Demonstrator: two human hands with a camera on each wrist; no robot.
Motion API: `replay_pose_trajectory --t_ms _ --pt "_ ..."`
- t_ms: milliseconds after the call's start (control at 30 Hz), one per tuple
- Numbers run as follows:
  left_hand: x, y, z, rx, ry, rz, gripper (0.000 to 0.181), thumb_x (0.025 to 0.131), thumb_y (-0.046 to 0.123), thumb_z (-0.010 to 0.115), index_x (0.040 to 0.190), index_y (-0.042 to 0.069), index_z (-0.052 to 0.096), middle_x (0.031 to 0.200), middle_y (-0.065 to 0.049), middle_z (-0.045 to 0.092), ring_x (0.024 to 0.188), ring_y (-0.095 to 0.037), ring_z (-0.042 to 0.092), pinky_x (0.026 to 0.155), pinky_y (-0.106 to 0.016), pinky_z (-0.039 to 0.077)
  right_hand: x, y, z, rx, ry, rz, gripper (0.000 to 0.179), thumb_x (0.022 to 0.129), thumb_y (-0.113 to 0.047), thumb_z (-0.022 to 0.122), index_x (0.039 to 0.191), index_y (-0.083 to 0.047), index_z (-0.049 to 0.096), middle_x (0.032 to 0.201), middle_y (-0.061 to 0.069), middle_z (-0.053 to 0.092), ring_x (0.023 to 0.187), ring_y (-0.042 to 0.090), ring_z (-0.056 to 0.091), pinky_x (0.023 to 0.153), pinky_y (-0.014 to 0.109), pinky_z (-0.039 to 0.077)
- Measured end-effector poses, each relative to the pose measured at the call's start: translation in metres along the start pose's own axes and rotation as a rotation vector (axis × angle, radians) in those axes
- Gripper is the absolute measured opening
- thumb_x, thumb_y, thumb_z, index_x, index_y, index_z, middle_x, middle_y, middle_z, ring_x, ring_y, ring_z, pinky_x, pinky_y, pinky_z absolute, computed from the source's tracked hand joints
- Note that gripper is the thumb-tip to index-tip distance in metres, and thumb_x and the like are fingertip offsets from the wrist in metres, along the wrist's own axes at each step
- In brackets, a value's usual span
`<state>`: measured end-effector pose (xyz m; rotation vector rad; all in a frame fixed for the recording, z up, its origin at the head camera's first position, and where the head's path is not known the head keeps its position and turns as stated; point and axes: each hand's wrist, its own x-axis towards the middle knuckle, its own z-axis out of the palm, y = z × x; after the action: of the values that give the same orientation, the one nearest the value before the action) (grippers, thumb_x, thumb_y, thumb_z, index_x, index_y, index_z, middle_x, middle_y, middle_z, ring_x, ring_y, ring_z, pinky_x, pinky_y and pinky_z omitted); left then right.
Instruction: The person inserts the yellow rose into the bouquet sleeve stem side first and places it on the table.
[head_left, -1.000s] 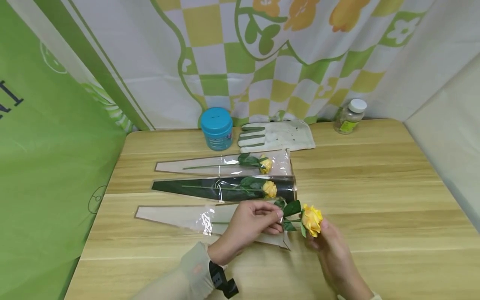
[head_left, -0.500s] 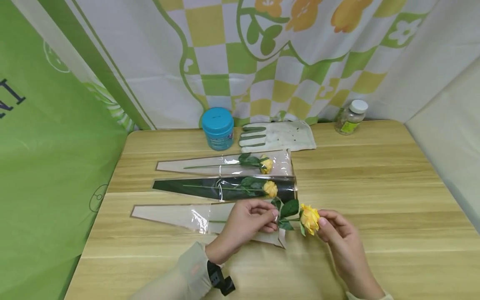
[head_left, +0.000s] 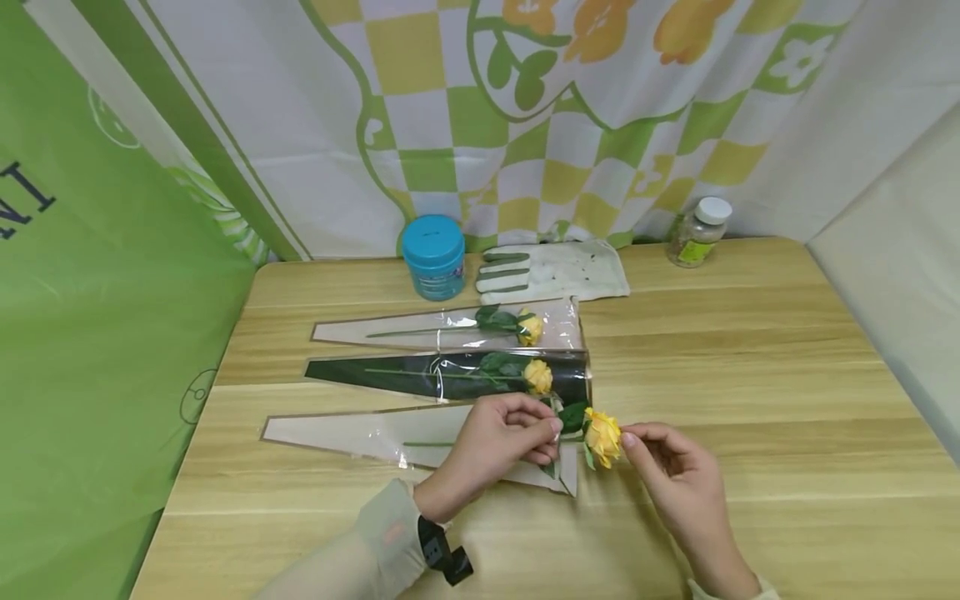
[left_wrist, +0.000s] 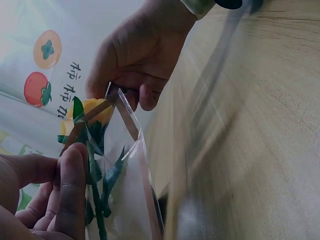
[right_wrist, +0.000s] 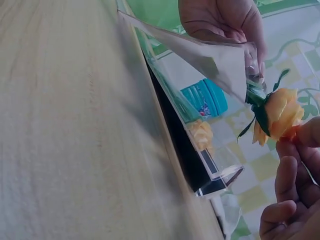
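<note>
My left hand (head_left: 504, 437) pinches the open right end of a clear-fronted, pale flower sleeve (head_left: 330, 432), seen close up in the left wrist view. A yellow rose (head_left: 602, 437) has its stem and lower leaves inside this sleeve, while the bloom sticks out past the mouth. Thumb and fingers of my right hand (head_left: 678, 483) pinch the bloom's outer petals. In the right wrist view the sleeve (right_wrist: 215, 62) is tilted, raised off the table at its mouth. Part of the stem is hidden behind my left hand.
Just behind lie a black sleeve (head_left: 390, 379) and a pale sleeve (head_left: 345, 331), each with a yellow rose inside. Along the table's back stand a blue lidded tub (head_left: 435, 258), a white work glove (head_left: 573, 271) and a white-capped jar (head_left: 699, 233).
My right hand has shifted its hold on the bloom and moved left with it. The rose sits deeper, its lower leaves now within the sleeve. My left hand stays at the sleeve's mouth.
</note>
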<state>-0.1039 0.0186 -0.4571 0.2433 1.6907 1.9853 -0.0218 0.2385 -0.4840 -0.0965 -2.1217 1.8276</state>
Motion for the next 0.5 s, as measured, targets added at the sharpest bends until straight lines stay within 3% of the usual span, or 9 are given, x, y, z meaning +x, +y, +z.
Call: replay_pose_trajectory --t_ms 167,267,500 --pt "0.000 -0.001 0.002 -0.001 -0.001 -0.021 0.012 0.091 0.003 0.075 0.099 -0.005 0.072 0.080 -0.016 0.072 0.065 -0.018 0.071 0.064 -0.032 0.064 0.001 0.001 0.000 -0.045 -0.094 -0.098 0.017 0.088 0.016 0.069 0.101 0.005 0.072 0.097 0.014 0.072 0.080 0.015 0.064 0.067 0.018 0.056" --pt "0.000 -0.001 0.004 -0.003 -0.006 -0.018 0.012 0.092 0.003 0.075 0.099 -0.005 0.072 0.080 -0.016 0.072 0.065 -0.019 0.071 0.065 -0.033 0.064 0.000 0.002 0.000 -0.023 -0.123 -0.116 0.018 0.089 0.017 0.068 0.103 0.005 0.072 0.098 0.014 0.071 0.081 0.016 0.064 0.067 0.018 0.056" --pt "0.001 0.002 0.005 -0.012 -0.008 -0.026 0.015 0.091 0.004 0.075 0.100 -0.008 0.071 0.081 -0.016 0.072 0.066 -0.018 0.071 0.064 -0.030 0.064 0.003 -0.001 0.011 0.056 -0.108 0.016 0.010 0.092 0.010 0.069 0.102 0.007 0.070 0.101 0.015 0.071 0.085 0.019 0.068 0.074 0.023 0.061"
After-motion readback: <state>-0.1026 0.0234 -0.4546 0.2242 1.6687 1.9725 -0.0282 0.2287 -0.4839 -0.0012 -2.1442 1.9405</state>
